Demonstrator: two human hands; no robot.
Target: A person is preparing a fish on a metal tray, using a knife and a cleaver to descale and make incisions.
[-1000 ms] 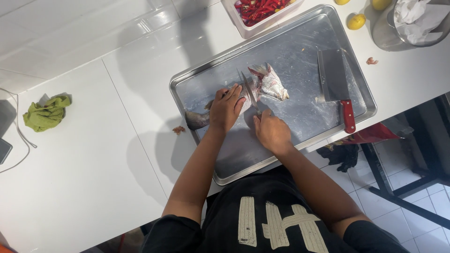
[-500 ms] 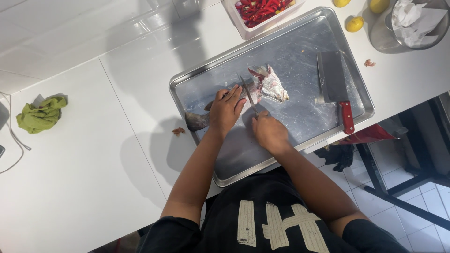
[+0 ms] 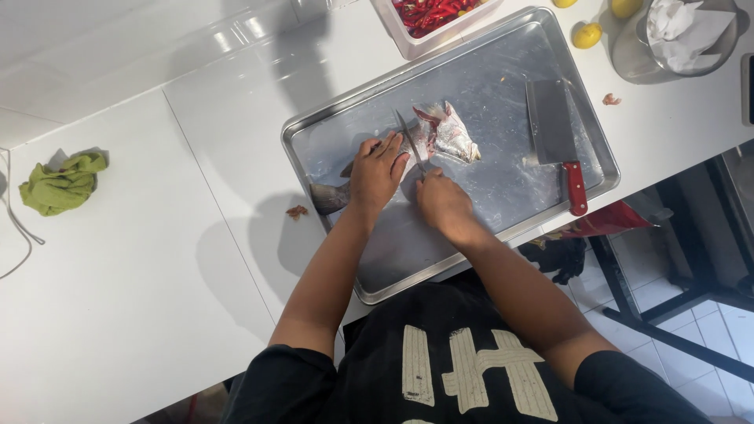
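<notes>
Barely anything moved since half second ago: left hand (image 3: 377, 174) still flat on fish (image 3: 428, 137), fingers spread, mid-tray (image 3: 471, 259). Right hand (image 3: 442, 200) fingers wrapped tight round knife (image 3: 410, 140), blade in fish. Cleaver (image 3: 558, 133) idle by tray's right edge. Cut ongoing, slow.

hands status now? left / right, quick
Left hand: open, palm flat, pressing down on the fish in the metal tray.
Right hand: closed around the handle of a thin knife, blade on the fish.
</notes>
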